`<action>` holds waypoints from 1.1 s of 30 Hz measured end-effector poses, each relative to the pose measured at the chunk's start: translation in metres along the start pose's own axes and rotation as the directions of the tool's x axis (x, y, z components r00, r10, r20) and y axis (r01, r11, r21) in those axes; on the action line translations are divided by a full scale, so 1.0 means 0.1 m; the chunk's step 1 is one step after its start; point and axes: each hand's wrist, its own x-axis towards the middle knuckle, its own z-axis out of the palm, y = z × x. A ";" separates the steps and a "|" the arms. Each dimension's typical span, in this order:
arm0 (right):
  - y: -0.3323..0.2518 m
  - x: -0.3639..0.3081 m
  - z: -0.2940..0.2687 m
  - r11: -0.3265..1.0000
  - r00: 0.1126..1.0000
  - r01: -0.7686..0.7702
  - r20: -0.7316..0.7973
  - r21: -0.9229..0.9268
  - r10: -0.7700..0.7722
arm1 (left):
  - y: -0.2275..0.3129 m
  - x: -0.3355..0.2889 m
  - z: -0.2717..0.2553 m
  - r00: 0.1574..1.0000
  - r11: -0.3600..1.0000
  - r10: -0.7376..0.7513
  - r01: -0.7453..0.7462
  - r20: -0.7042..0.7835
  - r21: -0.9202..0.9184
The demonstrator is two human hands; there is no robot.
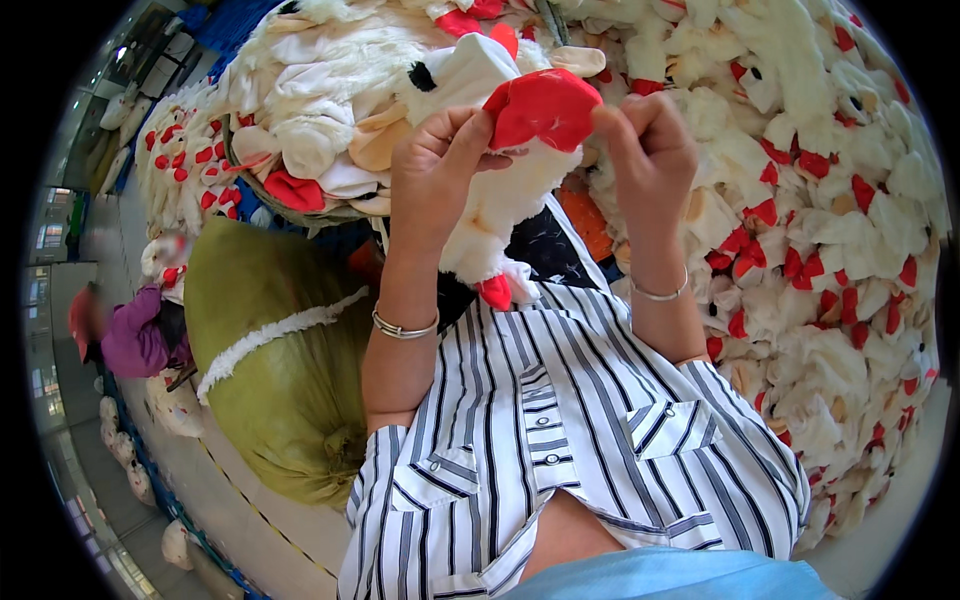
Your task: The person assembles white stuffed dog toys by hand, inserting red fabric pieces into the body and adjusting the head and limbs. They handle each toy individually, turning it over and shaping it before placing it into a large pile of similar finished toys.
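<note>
Head view: the person's two bare hands are raised in front of the chest, both closed on a white plush toy (500,200) with red trim. The left hand (432,170) has its thumb and fingers pinched together on the left edge of the toy's red fabric piece (543,107). The right hand (650,150) has its fingertips clamped on that piece's right edge, so the red fabric is held between the two hands. The toy's white furry body hangs down from the hands toward the chest, with a small red bit at its lower end, just above the striped shirt (570,420). Each wrist carries a thin silver bangle (405,328).

Behind the hands, a round woven basket (290,205) holds more white, cream and red plush pieces. To the right, a large pile of white and red plush toys (830,230) fills the side of the view, near the right forearm. Lower left, just beside the left forearm, lies a bulging olive-green sack (270,370) crossed by a strip of white fluffy trim. At the far left edge, well apart from the hands, another person in a purple top (135,335) is seated by more plush toys.
</note>
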 end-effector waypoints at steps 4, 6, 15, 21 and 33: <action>-0.08 -0.17 0.24 0.970 0.945 -0.233 0.249 0.066 0.210 | -0.11 -0.11 0.09 0.985 0.949 0.174 -0.162 -0.021 0.271; -0.05 -0.16 0.35 0.971 0.952 -0.232 0.219 0.052 0.215 | -0.07 -0.15 0.21 0.915 0.787 0.389 -0.390 0.107 0.479; -0.11 -0.11 0.31 0.959 0.932 -0.232 0.246 -0.163 0.267 | 0.01 -0.32 0.16 0.975 0.963 0.220 -0.219 0.014 0.159; -0.28 -0.13 0.27 0.866 0.816 -0.430 0.521 0.254 0.252 | 0.04 -0.32 0.05 0.979 0.968 0.189 -0.173 -0.075 0.179; -0.32 0.09 0.12 0.942 0.817 -0.318 0.536 0.109 0.214 | 0.25 -0.37 -0.11 0.899 0.738 0.382 -0.437 0.215 0.514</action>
